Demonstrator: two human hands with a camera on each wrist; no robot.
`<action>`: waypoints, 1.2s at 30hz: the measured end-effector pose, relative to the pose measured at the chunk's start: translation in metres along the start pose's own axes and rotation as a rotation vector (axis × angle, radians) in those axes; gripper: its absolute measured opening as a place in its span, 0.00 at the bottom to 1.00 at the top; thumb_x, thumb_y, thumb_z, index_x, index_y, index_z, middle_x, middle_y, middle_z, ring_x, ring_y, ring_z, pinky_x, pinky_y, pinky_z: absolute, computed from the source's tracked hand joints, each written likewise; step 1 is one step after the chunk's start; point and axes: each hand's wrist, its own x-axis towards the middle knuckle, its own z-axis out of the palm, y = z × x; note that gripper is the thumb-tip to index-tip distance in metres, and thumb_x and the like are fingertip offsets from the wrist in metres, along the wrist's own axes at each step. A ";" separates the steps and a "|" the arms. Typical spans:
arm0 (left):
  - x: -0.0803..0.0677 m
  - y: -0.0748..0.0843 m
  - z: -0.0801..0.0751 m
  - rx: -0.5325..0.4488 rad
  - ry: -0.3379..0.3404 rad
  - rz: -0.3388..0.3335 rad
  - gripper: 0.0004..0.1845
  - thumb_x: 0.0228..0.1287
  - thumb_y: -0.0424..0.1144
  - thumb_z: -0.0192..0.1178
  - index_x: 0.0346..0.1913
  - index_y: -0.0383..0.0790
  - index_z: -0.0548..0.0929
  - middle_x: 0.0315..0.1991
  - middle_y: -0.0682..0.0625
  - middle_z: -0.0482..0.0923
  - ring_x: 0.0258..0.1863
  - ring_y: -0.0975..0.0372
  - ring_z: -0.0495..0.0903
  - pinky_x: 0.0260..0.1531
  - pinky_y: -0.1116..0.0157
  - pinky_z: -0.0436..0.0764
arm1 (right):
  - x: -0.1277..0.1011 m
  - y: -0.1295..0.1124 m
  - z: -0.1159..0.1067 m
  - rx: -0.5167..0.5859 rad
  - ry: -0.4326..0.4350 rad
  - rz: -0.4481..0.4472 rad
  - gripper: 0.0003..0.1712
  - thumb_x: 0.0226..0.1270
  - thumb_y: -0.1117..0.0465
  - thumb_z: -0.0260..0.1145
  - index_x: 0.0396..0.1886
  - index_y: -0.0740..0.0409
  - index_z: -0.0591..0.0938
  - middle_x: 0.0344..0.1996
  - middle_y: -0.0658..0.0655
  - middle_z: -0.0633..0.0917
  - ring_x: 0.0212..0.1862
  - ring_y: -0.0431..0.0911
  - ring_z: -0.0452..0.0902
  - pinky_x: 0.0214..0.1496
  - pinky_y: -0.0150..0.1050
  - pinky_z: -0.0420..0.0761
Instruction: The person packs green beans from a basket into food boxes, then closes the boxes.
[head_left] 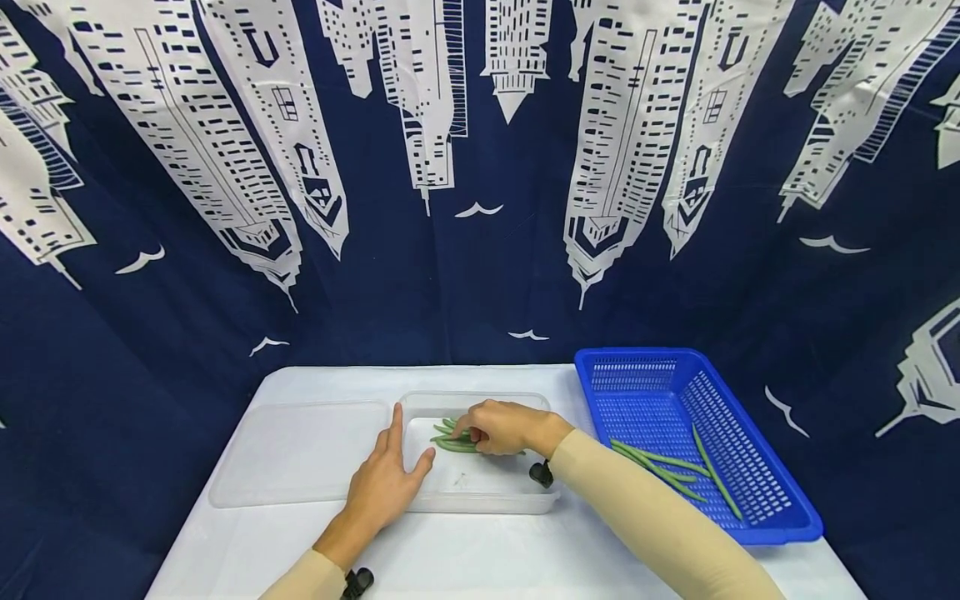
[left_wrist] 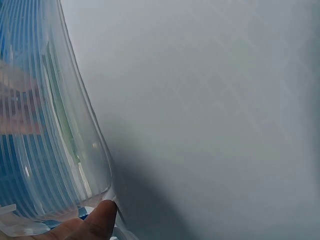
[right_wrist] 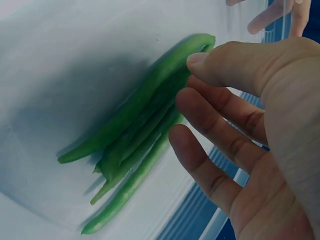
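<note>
A clear plastic container (head_left: 457,479) holds a small bunch of green beans (head_left: 452,445), lying roughly side by side on its floor. My right hand (head_left: 501,427) is over the bunch. In the right wrist view its thumb and loosely bent fingers (right_wrist: 215,122) are apart at one end of the beans, touching or close over them. At the container's left side is my left hand (head_left: 381,482), fingers straight, thumb spread toward the inside. A fingertip (left_wrist: 104,215) shows right by the container's corner in the left wrist view.
A flat translucent lid (head_left: 300,454) lies on the white table (head_left: 420,554) left of the container. To the right stands a blue perforated basket (head_left: 637,400) with several loose green beans (head_left: 667,473) in it. Dark blue patterned cloth (head_left: 442,275) hangs behind the table.
</note>
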 end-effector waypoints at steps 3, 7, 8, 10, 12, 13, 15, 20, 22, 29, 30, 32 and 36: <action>0.002 0.000 -0.001 -0.007 0.002 -0.002 0.55 0.88 0.64 0.62 0.98 0.40 0.46 0.80 0.28 0.77 0.63 0.33 0.92 0.48 0.39 0.93 | -0.003 0.001 -0.006 0.011 0.011 0.012 0.27 0.78 0.71 0.76 0.71 0.49 0.92 0.44 0.49 0.92 0.40 0.34 0.80 0.51 0.31 0.84; 0.003 -0.001 -0.002 -0.016 -0.002 -0.011 0.55 0.88 0.64 0.62 0.98 0.41 0.45 0.82 0.29 0.76 0.67 0.33 0.90 0.51 0.38 0.93 | -0.008 0.002 -0.011 0.003 0.028 0.015 0.25 0.79 0.70 0.76 0.71 0.51 0.92 0.42 0.48 0.89 0.39 0.34 0.78 0.50 0.32 0.83; 0.003 -0.001 -0.002 -0.017 -0.003 -0.013 0.55 0.88 0.64 0.62 0.98 0.41 0.45 0.82 0.29 0.75 0.68 0.33 0.90 0.52 0.38 0.93 | -0.010 0.002 -0.012 0.001 0.030 0.016 0.24 0.80 0.69 0.76 0.71 0.51 0.92 0.42 0.48 0.89 0.40 0.35 0.78 0.50 0.32 0.83; 0.002 -0.002 -0.001 -0.017 -0.001 -0.015 0.55 0.88 0.64 0.62 0.98 0.41 0.45 0.82 0.29 0.75 0.69 0.33 0.89 0.53 0.37 0.93 | -0.014 0.002 -0.012 -0.010 0.036 0.017 0.24 0.80 0.68 0.76 0.72 0.50 0.92 0.43 0.48 0.90 0.40 0.34 0.78 0.51 0.32 0.83; 0.001 -0.003 0.000 -0.020 0.001 -0.015 0.55 0.88 0.64 0.62 0.98 0.41 0.46 0.83 0.28 0.75 0.70 0.32 0.88 0.54 0.36 0.92 | -0.018 0.002 -0.013 -0.013 0.043 0.019 0.24 0.81 0.67 0.77 0.72 0.50 0.92 0.44 0.49 0.91 0.41 0.34 0.79 0.51 0.32 0.83; 0.000 -0.003 0.000 -0.020 0.002 -0.014 0.55 0.88 0.64 0.62 0.98 0.41 0.46 0.83 0.28 0.75 0.70 0.32 0.88 0.55 0.36 0.92 | -0.020 0.002 -0.014 -0.012 0.048 0.019 0.24 0.80 0.67 0.77 0.72 0.50 0.92 0.45 0.50 0.92 0.41 0.34 0.80 0.51 0.32 0.84; 0.000 -0.002 0.000 -0.023 0.005 -0.011 0.55 0.88 0.64 0.62 0.98 0.41 0.46 0.83 0.28 0.75 0.70 0.32 0.88 0.55 0.35 0.92 | -0.025 0.002 -0.014 -0.014 0.059 0.020 0.25 0.80 0.67 0.77 0.72 0.50 0.91 0.46 0.50 0.92 0.42 0.34 0.82 0.50 0.32 0.85; -0.001 -0.001 0.000 -0.027 0.009 -0.003 0.55 0.88 0.64 0.63 0.98 0.40 0.47 0.82 0.28 0.75 0.70 0.31 0.89 0.55 0.35 0.92 | -0.036 0.002 -0.017 -0.025 0.091 0.016 0.24 0.80 0.66 0.78 0.72 0.50 0.92 0.47 0.50 0.93 0.45 0.37 0.87 0.50 0.33 0.87; -0.001 0.000 0.000 -0.027 0.012 -0.004 0.55 0.88 0.64 0.63 0.98 0.40 0.47 0.82 0.28 0.76 0.69 0.32 0.89 0.54 0.35 0.92 | -0.041 0.002 -0.019 -0.023 0.103 0.009 0.24 0.80 0.67 0.78 0.72 0.51 0.92 0.49 0.52 0.94 0.46 0.39 0.89 0.50 0.34 0.88; -0.001 0.000 -0.001 -0.027 0.016 -0.006 0.55 0.87 0.64 0.63 0.98 0.41 0.47 0.81 0.29 0.77 0.66 0.33 0.91 0.51 0.38 0.92 | -0.059 0.005 -0.029 -0.012 0.126 0.023 0.25 0.80 0.69 0.74 0.72 0.51 0.91 0.53 0.56 0.94 0.51 0.42 0.93 0.50 0.38 0.91; -0.001 0.000 -0.001 -0.028 0.016 -0.006 0.55 0.87 0.64 0.63 0.98 0.41 0.47 0.81 0.29 0.77 0.67 0.33 0.91 0.51 0.38 0.92 | -0.062 0.006 -0.030 -0.013 0.130 0.024 0.24 0.80 0.69 0.74 0.72 0.51 0.91 0.52 0.56 0.94 0.51 0.42 0.93 0.50 0.38 0.91; -0.001 -0.001 0.000 -0.027 0.016 -0.007 0.55 0.87 0.64 0.63 0.98 0.42 0.47 0.81 0.29 0.77 0.67 0.33 0.90 0.52 0.37 0.92 | -0.068 0.009 -0.032 -0.013 0.139 0.016 0.24 0.81 0.69 0.74 0.72 0.51 0.91 0.52 0.56 0.94 0.51 0.42 0.93 0.51 0.38 0.91; -0.001 0.000 0.000 -0.028 0.016 -0.009 0.54 0.88 0.63 0.63 0.98 0.42 0.47 0.82 0.30 0.77 0.67 0.33 0.90 0.52 0.37 0.92 | -0.078 0.015 -0.035 -0.008 0.164 -0.005 0.24 0.81 0.69 0.73 0.71 0.52 0.91 0.53 0.58 0.94 0.51 0.42 0.93 0.52 0.38 0.91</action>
